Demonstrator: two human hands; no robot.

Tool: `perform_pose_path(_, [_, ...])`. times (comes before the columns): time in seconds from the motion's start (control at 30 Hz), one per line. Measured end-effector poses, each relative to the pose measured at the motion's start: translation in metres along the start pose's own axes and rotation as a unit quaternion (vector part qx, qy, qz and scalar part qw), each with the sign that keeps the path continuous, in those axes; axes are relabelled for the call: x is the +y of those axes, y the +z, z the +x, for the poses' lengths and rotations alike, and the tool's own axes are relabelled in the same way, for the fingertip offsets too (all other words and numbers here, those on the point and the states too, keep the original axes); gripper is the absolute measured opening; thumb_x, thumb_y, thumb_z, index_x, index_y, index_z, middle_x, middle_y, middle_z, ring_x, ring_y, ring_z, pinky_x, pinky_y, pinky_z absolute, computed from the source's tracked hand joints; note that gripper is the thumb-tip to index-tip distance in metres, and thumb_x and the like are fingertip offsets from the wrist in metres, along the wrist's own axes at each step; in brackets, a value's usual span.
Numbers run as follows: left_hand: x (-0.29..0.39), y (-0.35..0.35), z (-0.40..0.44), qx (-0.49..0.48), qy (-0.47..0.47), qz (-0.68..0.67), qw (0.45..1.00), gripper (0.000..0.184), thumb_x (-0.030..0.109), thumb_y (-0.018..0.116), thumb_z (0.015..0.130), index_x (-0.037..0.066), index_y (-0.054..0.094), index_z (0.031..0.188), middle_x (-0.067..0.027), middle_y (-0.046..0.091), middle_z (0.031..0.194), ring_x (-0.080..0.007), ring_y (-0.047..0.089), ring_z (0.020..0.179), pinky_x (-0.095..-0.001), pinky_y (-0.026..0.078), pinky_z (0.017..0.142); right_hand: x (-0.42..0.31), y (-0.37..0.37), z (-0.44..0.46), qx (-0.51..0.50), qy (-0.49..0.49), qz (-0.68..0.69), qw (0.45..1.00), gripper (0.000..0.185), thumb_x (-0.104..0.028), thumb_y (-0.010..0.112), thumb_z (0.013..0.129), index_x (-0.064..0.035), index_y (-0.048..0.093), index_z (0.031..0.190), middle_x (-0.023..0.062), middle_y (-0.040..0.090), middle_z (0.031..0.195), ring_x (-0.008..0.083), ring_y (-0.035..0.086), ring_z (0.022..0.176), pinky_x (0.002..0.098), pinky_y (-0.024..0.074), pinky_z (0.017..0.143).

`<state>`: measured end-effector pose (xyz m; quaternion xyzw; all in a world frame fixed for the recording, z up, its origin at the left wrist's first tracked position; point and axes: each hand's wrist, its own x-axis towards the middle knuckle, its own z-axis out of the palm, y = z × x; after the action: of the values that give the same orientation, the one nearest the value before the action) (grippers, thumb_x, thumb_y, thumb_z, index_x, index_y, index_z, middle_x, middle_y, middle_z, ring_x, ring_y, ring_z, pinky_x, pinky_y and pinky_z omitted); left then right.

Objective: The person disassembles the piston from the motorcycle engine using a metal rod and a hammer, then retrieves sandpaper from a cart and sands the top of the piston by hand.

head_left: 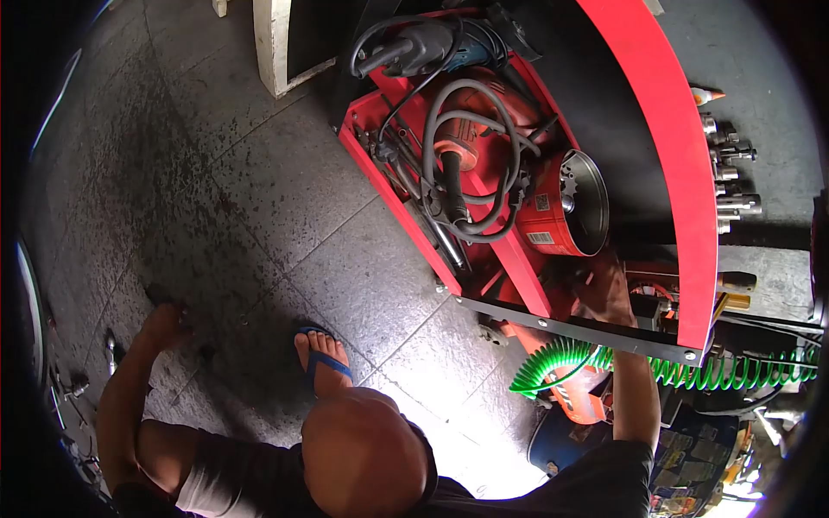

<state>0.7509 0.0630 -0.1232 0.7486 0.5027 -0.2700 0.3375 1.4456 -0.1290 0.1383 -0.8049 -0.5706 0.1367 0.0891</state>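
Observation:
Low over the dark floor at the left is my left hand (166,326), its fingers curled together beside a small dark shape; what they hold, if anything, is too dark to make out. My right hand (604,289) reaches into the red cart (393,186), just below a red can (553,211) with metal parts inside. Its fingers are lost in shadow, and the cart's black edge crosses my arm. A green coiled hose (561,358) passes by that forearm. On the cart's shelf lie a corded power tool (455,147) and a grey looped cable (429,147).
A bare knee and a foot in a blue sandal (324,358) are at bottom centre. Metal sockets (730,186) line the grey top at right. An orange tool (577,399) is below the cart. A pale wooden leg (271,47) stands at the top. Metal tools lie far left.

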Motion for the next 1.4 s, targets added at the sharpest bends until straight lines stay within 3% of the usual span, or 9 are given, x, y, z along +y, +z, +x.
perform_pose_path(0.07, [0.0, 0.005, -0.003, 0.003, -0.007, 0.009, 1.0, 0.055, 0.029, 0.075, 0.072, 0.001, 0.067, 0.118, -0.0216, 0.072, 0.105, -0.0382, 0.068, 0.103, -0.045, 0.054, 0.093, 0.001, -0.003, -0.002, -0.092, -0.135, -0.094, 0.982, 0.042, -0.001, 0.075, 0.072, -0.0039, 0.064, 0.112, 0.0085, 0.069, 0.088, 0.0163, 0.067, 0.077, 0.0331, 0.0535, 0.069])
perform_pose_path(0.63, [0.012, -0.003, -0.002, 0.023, 0.012, -0.013, 1.0, 0.053, 0.029, 0.076, 0.071, -0.002, 0.067, 0.113, -0.023, 0.072, 0.099, -0.0393, 0.069, 0.097, -0.0447, 0.055, 0.087, -0.013, 0.005, -0.004, -0.027, -0.009, -0.011, 1.0, 0.057, -0.013, 0.081, 0.065, -0.0034, 0.062, 0.117, 0.0157, 0.068, 0.1, 0.0318, 0.069, 0.089, 0.0428, 0.0562, 0.081])
perform_pose_path(0.7, [0.015, -0.004, -0.003, 0.028, 0.0, -0.012, 1.0, 0.054, 0.031, 0.077, 0.071, -0.001, 0.068, 0.113, -0.0235, 0.072, 0.099, -0.0396, 0.069, 0.098, -0.0448, 0.055, 0.087, -0.013, 0.001, -0.004, -0.032, -0.002, -0.052, 0.998, 0.063, -0.016, 0.081, 0.064, -0.0048, 0.061, 0.123, 0.0201, 0.064, 0.107, 0.0384, 0.068, 0.09, 0.046, 0.0568, 0.081])
perform_pose_path(0.77, [0.011, -0.001, 0.002, 0.028, 0.002, -0.01, 1.0, 0.054, 0.032, 0.077, 0.071, -0.001, 0.068, 0.113, -0.0237, 0.072, 0.099, -0.0398, 0.069, 0.098, -0.0449, 0.055, 0.087, -0.014, -0.001, -0.002, -0.068, -0.026, -0.143, 0.987, 0.041, -0.02, 0.079, 0.068, -0.0054, 0.068, 0.105, 0.0188, 0.069, 0.087, 0.0397, 0.068, 0.083, 0.0465, 0.056, 0.076])
perform_pose_path(1.03, [0.008, -0.004, 0.0, 0.02, 0.008, -0.013, 1.0, 0.057, 0.035, 0.078, 0.071, -0.001, 0.068, 0.113, -0.0236, 0.072, 0.099, -0.0398, 0.069, 0.098, -0.046, 0.055, 0.088, -0.013, -0.006, -0.007, 0.012, -0.159, -0.304, 0.939, 0.025, -0.021, 0.077, 0.072, -0.0058, 0.07, 0.09, 0.0188, 0.068, 0.079, 0.0406, 0.067, 0.078, 0.0486, 0.0541, 0.073])
perform_pose_path(1.13, [0.001, 0.002, 0.002, 0.017, 0.002, 0.004, 1.0, 0.057, 0.036, 0.078, 0.071, -0.001, 0.069, 0.113, -0.023, 0.072, 0.099, -0.0401, 0.069, 0.097, -0.0457, 0.055, 0.088, 0.006, -0.005, 0.001, -0.01, -0.179, -0.222, 0.958, 0.019, -0.02, 0.074, 0.074, -0.0083, 0.071, 0.089, 0.0176, 0.07, 0.084, 0.0406, 0.066, 0.081, 0.0496, 0.0512, 0.08])
perform_pose_path(1.23, [0.005, -0.003, -0.004, 0.016, 0.002, -0.002, 1.0, 0.055, 0.035, 0.078, 0.072, -0.001, 0.069, 0.112, -0.0225, 0.072, 0.1, -0.0398, 0.069, 0.098, -0.0456, 0.055, 0.089, 0.0, 0.003, -0.002, 0.012, -0.192, -0.108, 0.975, 0.015, -0.013, 0.07, 0.077, -0.0108, 0.073, 0.091, 0.015, 0.072, 0.09, 0.0374, 0.067, 0.082, 0.0483, 0.0517, 0.08])
perform_pose_path(1.3, [0.008, -0.005, -0.007, 0.026, -0.006, -0.028, 0.999, 0.054, 0.034, 0.078, 0.072, -0.001, 0.069, 0.111, -0.0223, 0.072, 0.101, -0.0391, 0.068, 0.101, -0.0459, 0.054, 0.091, 0.013, 0.006, -0.008, 0.005, -0.106, -0.111, 0.988, 0.013, -0.009, 0.07, 0.079, -0.0089, 0.073, 0.092, 0.0138, 0.071, 0.092, 0.0339, 0.069, 0.076, 0.0434, 0.054, 0.07])
perform_pose_path(1.4, [0.003, -0.004, -0.006, 0.006, -0.012, -0.019, 1.0, 0.055, 0.034, 0.078, 0.072, -0.001, 0.069, 0.112, -0.0226, 0.072, 0.103, -0.0382, 0.068, 0.102, -0.0464, 0.054, 0.091, 0.02, 0.006, -0.011, -0.006, -0.129, -0.078, 0.989, 0.017, -0.006, 0.07, 0.08, -0.0074, 0.071, 0.097, 0.0144, 0.071, 0.089, 0.0317, 0.069, 0.071, 0.0394, 0.0544, 0.063])
